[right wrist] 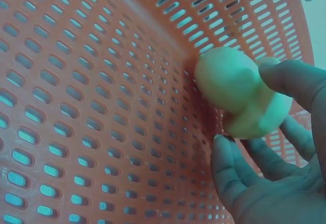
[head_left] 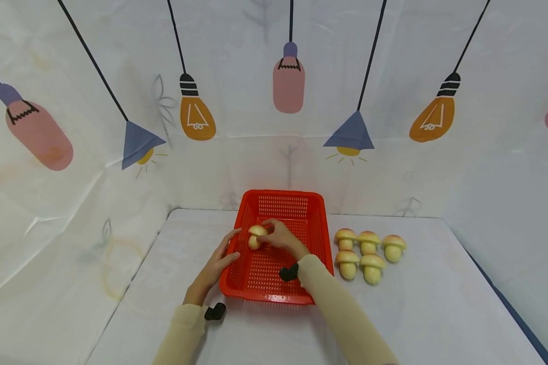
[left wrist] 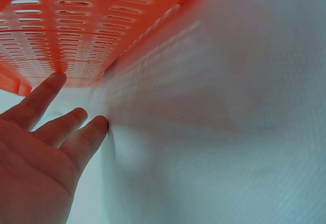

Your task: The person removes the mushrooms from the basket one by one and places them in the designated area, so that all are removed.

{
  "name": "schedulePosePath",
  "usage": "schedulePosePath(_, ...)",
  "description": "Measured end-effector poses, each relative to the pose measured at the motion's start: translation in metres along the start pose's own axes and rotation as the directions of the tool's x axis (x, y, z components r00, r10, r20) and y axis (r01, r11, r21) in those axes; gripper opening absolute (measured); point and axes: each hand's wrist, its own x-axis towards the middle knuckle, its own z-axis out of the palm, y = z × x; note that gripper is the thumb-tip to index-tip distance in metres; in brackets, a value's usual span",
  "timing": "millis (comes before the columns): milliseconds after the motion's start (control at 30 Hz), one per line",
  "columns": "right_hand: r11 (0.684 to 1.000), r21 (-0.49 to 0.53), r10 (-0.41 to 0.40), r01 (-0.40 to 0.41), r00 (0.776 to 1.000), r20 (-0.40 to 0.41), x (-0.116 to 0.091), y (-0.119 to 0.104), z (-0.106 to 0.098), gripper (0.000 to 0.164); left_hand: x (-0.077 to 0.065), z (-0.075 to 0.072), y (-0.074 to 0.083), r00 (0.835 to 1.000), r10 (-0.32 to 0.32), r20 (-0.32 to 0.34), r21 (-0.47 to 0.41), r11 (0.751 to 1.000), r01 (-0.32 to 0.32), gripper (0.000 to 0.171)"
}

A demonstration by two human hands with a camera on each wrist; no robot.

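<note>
A toy mushroom point(head_left: 257, 237) with a pale cap and a rounded stem is inside the red plastic basket point(head_left: 277, 298), near its left wall. My right hand point(head_left: 280, 237) reaches into the basket and holds this mushroom; in the right wrist view the thumb point(right wrist: 290, 79) lies on it, with fingers curled below. On the basket's left side, my left hand point(head_left: 216, 261) rests with its fingers spread and fairly straight along the outer wall and rim. The left wrist view has one fingertip point(left wrist: 58, 76) right at the slotted wall.
Several more toy mushrooms point(head_left: 371, 267) stand in two rows on the white table point(head_left: 415, 314), just right of the basket. Behind the table hangs a white cloth point(head_left: 237, 162) printed with lamps and bulbs. A black strap piece point(head_left: 289, 272) sits at the right wrist.
</note>
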Motion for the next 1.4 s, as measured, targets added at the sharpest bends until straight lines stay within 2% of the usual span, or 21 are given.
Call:
schedulePosePath(600,0.997,0.063,-0.041,0.043,0.999,-0.036,-0.004,-0.008,0.001,0.054,0.002,0.0,0.0,1.0,0.011,-0.009,0.017,1.0,-0.011,0.065)
schedulePosePath(900,0.987,0.142,-0.072,0.077,0.997,-0.037,-0.006,-0.012,0.003,0.053,0.002,0.0,-0.001,1.0,0.024,0.004,0.028,0.999,-0.024,0.065)
schedulePosePath(1200,0.958,0.279,-0.047,0.066,0.996,-0.077,-0.017,-0.024,-0.01,0.051,0.001,-0.002,0.0,1.0,0.0,-0.002,0.029,1.0,0.0,0.065)
schedulePosePath(1400,0.964,0.252,-0.06,0.086,0.992,-0.109,-0.025,-0.025,-0.023,0.05,0.001,-0.001,0.0,1.0,-0.015,-0.003,0.022,1.0,0.015,0.065)
